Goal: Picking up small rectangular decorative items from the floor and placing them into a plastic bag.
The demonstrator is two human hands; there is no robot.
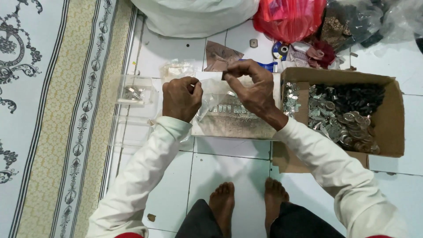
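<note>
Both hands work just left of the open brown cardboard box [392, 119] of small metal parts on the white tiled floor [229, 163]. The left hand [181, 98] is closed in a fist on one edge of a small clear plastic bag [210, 94]. The right hand [251, 86] pinches the bag's top edge between thumb and fingertips. The bag hangs between the 2 hands, above a flat grey board [233, 125] lying against the box's left side.
</note>
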